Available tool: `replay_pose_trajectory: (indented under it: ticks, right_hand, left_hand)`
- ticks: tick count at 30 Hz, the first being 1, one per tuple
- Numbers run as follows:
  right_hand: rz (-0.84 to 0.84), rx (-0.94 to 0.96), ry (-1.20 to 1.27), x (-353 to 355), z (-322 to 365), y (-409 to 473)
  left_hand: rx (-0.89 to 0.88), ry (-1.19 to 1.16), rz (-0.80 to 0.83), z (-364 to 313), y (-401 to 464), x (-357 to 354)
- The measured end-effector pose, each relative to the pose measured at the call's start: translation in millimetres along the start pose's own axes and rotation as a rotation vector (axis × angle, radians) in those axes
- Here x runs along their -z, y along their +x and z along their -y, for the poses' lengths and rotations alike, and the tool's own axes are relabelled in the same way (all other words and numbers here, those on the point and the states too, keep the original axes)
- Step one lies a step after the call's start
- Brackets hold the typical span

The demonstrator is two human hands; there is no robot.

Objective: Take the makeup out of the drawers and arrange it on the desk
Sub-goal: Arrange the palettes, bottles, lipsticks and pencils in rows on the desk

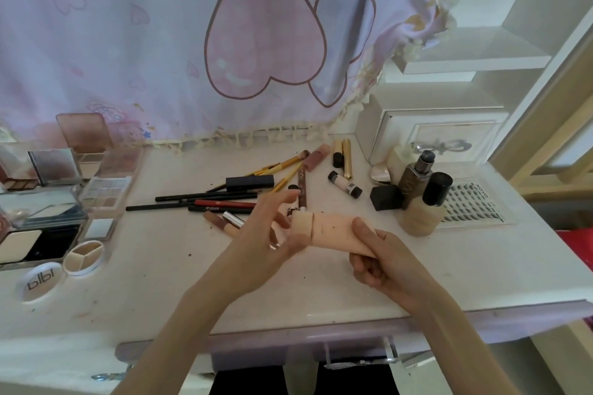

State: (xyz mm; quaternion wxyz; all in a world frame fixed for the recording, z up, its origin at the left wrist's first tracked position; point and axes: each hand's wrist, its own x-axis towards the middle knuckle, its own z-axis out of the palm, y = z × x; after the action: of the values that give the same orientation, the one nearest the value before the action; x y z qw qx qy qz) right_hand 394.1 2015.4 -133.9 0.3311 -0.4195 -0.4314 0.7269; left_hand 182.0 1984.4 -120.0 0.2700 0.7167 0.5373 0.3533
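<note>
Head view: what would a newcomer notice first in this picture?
First, the peach tube held above the desk in the middle, with the right hand gripping one end and the left hand at its cap. Next, the heart-print curtain behind, and the open palettes at the left.

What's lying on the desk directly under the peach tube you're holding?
Below the peach squeeze tube, bare white desk shows. The left hand and right hand cover the desk beneath both tube ends, so anything there cannot be seen.
</note>
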Motion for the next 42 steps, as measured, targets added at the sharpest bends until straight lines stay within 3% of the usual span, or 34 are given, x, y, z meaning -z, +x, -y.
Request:
replay_pose_trajectory:
  ticks: [4,9,15,19,26,31,36,42]
  right_hand:
    - [0.012,-0.013,0.035,5,-2,-3]
    - [-0.024,0.007,0.048,11,-1,-8]
    - [-0.069,-0.041,0.048,28,1,-18]
    - [-0.138,-0.073,0.051,46,7,-26]
    - [-0.191,-0.099,-0.242,88,25,-53]
    - [-0.365,-0.115,-0.553,117,37,-66]
    - [-0.582,-0.071,-0.847,127,37,-56]
    - [-0.777,0.104,-0.922,129,21,-54]
  left_hand:
    - [-0.134,0.141,0.068,1,1,-2]
    - [0.026,0.12,0.114,-3,4,-8]
    - [-0.084,0.044,0.067,-11,5,-25]
    - [-0.016,0.04,0.12,-15,16,-45]
    - [0.146,0.095,0.161,-15,29,-78]
    - [0.014,0.272,0.115,-15,34,-96]
    - [-0.032,0.288,0.052,-21,42,-111]
    - [0.009,0.333,0.007,-23,44,-116]
